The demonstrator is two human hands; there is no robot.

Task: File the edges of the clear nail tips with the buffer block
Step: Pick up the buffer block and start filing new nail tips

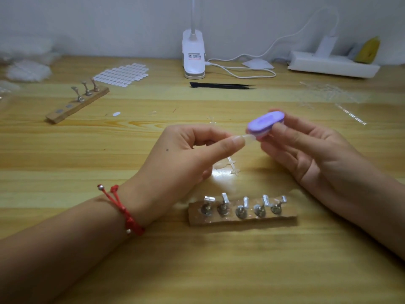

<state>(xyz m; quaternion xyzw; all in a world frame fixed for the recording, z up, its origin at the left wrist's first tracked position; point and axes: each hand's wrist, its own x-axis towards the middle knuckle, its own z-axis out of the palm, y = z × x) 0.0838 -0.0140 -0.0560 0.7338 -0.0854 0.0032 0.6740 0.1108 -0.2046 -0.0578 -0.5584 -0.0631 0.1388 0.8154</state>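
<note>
A nail-craft desk: wooden table (197, 260), clip lamp (193, 55), nail-tip stand (287, 215).

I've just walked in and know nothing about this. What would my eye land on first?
The purple buffer block, gripped in the right hand at mid-table, stands out first, with a clear nail tip, pinched by the left hand, at its edge. Next come the red cord bracelet on the left wrist and, nearer the person, a wooden strip carrying five small metal stands.

Soft, flat light covers my table (87, 154). Just beyond the wooden stand (242, 219) a white glare spot burns the wood. Farther beyond it the buffer block (265, 123) looks smeared, and the back edge blurs and bows.
</note>
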